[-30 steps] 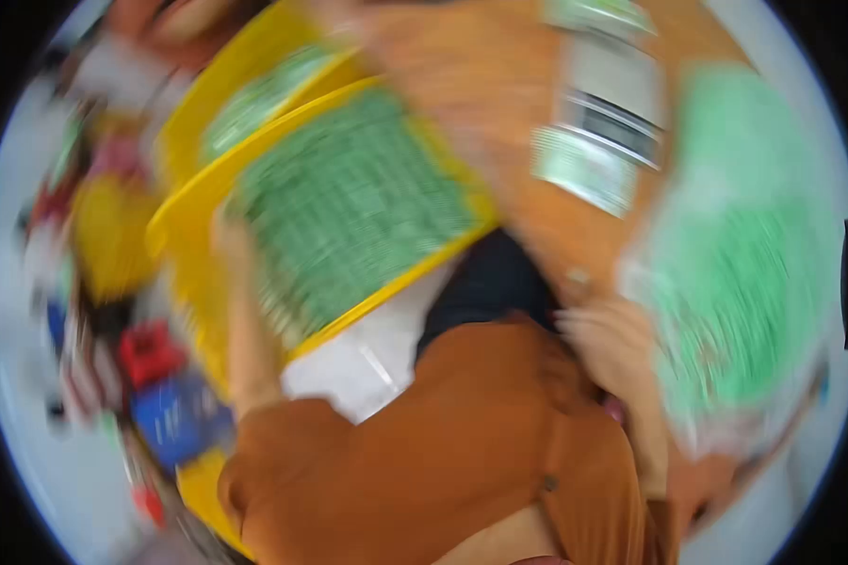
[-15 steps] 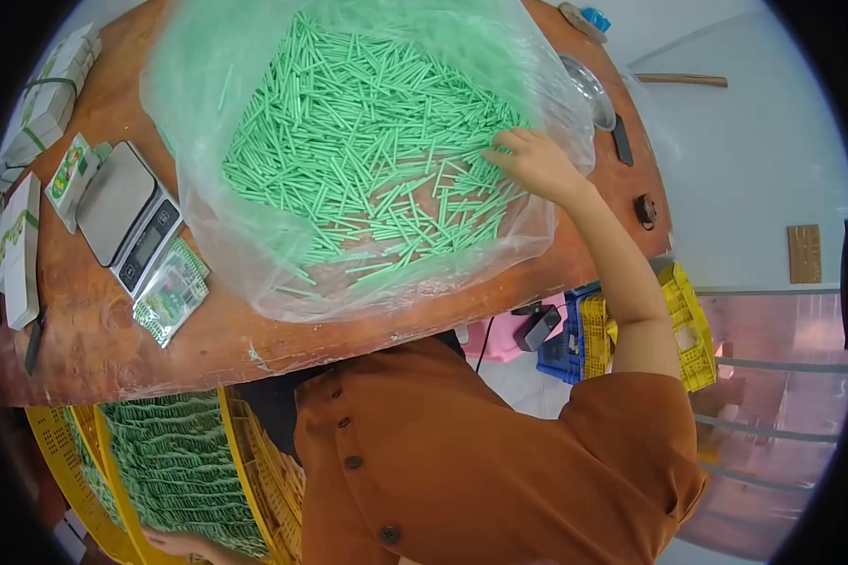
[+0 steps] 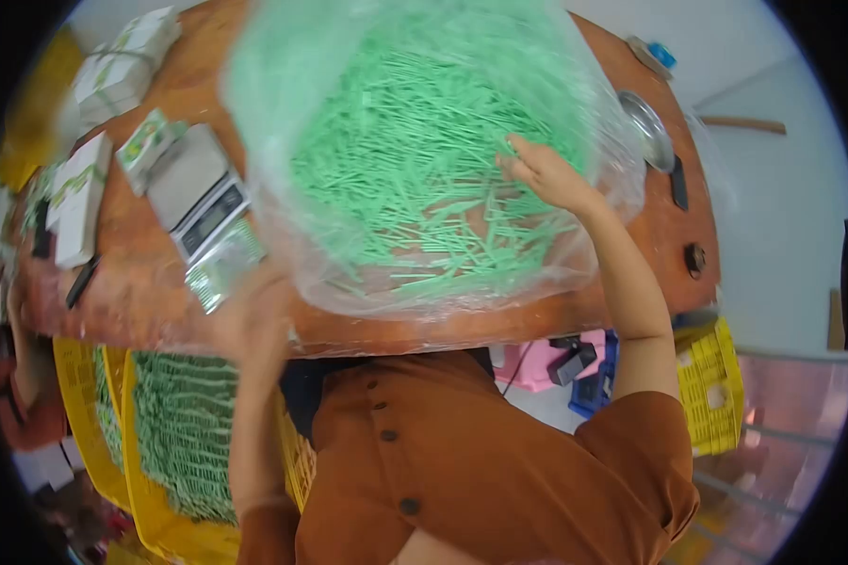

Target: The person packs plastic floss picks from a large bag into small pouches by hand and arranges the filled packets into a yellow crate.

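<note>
A large clear plastic bag [image 3: 349, 297] lies spread on the table, its mouth facing me, full of loose thin green sticks [image 3: 415, 141]. My right hand [image 3: 551, 174] is over the sticks at the right side of the bag, its fingers curled together; what they hold, if anything, is hidden. Motion smears my left hand [image 3: 254, 306] at the table's front edge, beside a printed green-and-clear packet [image 3: 224, 259]. That packet lies against the front of a digital scale [image 3: 184, 179]. Another printed packet [image 3: 146, 146] stands by the scale's left side.
Below the table edge at left, yellow crates [image 3: 174, 537] hold many green packets [image 3: 184, 424]. White bundles [image 3: 85, 202] lie on the table's left. A metal bowl [image 3: 645, 132] stands at right. Another person's arm [image 3: 28, 348] shows at far left.
My left hand has come up from the yellow crate to the table's front edge. My right hand stays in the bag, its fingers more curled. The view has shifted.
</note>
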`<state>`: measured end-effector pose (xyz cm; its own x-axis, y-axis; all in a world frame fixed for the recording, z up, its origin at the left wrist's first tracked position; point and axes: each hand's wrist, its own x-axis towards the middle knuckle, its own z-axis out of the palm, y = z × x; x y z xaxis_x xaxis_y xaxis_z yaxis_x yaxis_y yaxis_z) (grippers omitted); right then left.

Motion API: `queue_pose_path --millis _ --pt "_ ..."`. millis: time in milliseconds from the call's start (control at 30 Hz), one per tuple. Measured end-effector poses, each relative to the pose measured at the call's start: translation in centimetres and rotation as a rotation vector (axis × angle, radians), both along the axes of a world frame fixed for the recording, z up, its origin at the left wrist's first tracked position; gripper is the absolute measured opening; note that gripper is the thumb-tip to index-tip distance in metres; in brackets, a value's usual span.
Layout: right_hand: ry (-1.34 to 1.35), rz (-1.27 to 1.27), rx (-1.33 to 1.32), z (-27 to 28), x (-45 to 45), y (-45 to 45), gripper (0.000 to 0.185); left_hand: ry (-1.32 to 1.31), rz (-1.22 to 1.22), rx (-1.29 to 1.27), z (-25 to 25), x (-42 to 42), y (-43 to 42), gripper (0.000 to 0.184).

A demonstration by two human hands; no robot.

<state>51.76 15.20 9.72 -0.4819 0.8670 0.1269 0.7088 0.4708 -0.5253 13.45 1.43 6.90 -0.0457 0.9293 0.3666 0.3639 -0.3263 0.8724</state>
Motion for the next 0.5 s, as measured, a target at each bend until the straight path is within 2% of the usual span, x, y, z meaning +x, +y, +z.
queue_pose_path --millis 33,67,100,133,167,200,333,400,433,500 --pt "-0.05 0.005 -0.164 -0.1 -1.8 0.2 0.02 0.157 -0.15 0.114 -0.5 2.2 2.6 0.024" --pt "-0.112 0.015 -0.323 0.0 -3.5 0.5 0.022 0.181 -0.212 0.209 0.9 4.9 5.1 0.033" --pt "-0.113 0.063 -0.308 0.2 -5.3 0.5 0.022 0.19 -0.142 0.32 1.8 7.4 7.2 0.045" --pt "-0.023 0.126 -0.134 0.3 -6.9 0.2 0.021 0.258 -0.118 0.341 2.5 9.4 9.1 0.057" --pt "0.074 0.176 0.031 0.3 -8.0 -0.1 0.023 0.438 -0.136 0.327 2.3 11.5 10.4 0.062" --pt "0.073 0.196 0.031 0.3 -8.7 -0.2 0.023 0.613 -0.165 0.307 1.9 13.0 11.4 0.067" --pt "0.114 0.085 -0.131 0.9 -9.3 -0.2 0.019 0.646 -0.296 0.143 2.6 13.8 13.2 0.069" --pt "0.543 -0.163 -0.02 2.1 -9.5 -0.8 0.019 -0.25 -0.15 0.128 2.6 13.7 13.5 0.077" --pt "0.546 -0.173 -0.016 1.5 -10.5 -1.2 0.019 -0.248 -0.161 0.128 2.5 14.2 13.7 0.077" --pt "0.945 -0.293 0.008 -1.4 -13.4 -2.2 0.02 -1.406 -0.483 -0.437 1.8 15.7 13.1 0.073"
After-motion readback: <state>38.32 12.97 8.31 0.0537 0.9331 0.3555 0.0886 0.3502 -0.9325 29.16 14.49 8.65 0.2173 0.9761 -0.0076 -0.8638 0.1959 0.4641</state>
